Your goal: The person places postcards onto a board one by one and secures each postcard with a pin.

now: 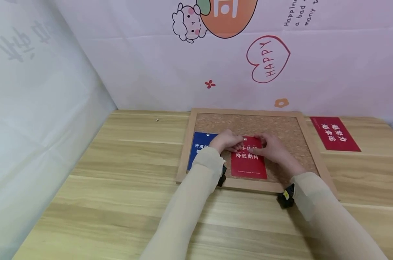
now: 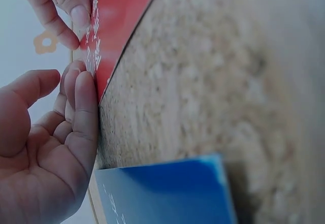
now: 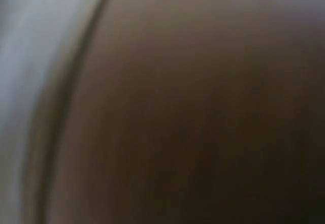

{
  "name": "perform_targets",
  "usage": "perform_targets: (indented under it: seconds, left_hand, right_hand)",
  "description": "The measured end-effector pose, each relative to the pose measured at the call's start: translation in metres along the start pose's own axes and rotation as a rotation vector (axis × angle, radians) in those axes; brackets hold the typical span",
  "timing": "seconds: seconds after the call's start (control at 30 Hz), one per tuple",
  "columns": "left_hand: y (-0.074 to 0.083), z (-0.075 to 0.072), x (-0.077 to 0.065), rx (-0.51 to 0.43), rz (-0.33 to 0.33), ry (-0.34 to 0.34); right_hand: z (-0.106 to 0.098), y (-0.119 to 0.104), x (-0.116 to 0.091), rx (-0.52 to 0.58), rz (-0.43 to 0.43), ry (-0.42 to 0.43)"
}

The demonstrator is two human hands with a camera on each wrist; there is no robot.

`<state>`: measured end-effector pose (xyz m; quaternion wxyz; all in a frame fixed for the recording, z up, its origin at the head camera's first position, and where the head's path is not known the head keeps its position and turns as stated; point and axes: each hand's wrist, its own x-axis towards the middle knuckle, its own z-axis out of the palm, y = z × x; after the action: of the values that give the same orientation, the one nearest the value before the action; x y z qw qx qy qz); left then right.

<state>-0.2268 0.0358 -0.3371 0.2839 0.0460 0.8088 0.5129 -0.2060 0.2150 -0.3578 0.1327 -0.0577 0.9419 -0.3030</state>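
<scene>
A red card with white writing lies on the cork board, a round pushpin at its top edge. At the card's upper left is my left hand; its fingers touch the card's edge, loosely bent, with the thumb apart from them in the left wrist view. My right hand rests on the upper right of the card, thumb on its face and index finger near the top edge. Left of them, a blue card with its own pushpin is partly covered by my left hand and sleeve.
A second red card lies on the wooden table right of the board. Toward the back left sits a small shiny pin. A printed white cloth hangs behind the board. The right wrist view is dark and blurred.
</scene>
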Motion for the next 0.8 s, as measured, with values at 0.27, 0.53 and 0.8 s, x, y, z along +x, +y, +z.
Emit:
perform_targets:
  seconds: [0.27, 0.53, 0.8]
  left_hand:
    - [-0.001, 0.001, 0.000, -0.003, 0.009, -0.004]
    - [-0.002, 0.002, 0.001, -0.027, -0.005, 0.009]
    - [-0.003, 0.003, -0.001, -0.036, 0.000, 0.029]
  right_hand:
    - [-0.006, 0.005, -0.002, 0.019, -0.075, -0.045]
    - [-0.014, 0.006, -0.004, 0.072, -0.074, -0.119]
    - [-0.017, 0.004, -0.007, 0.075, -0.062, -0.145]
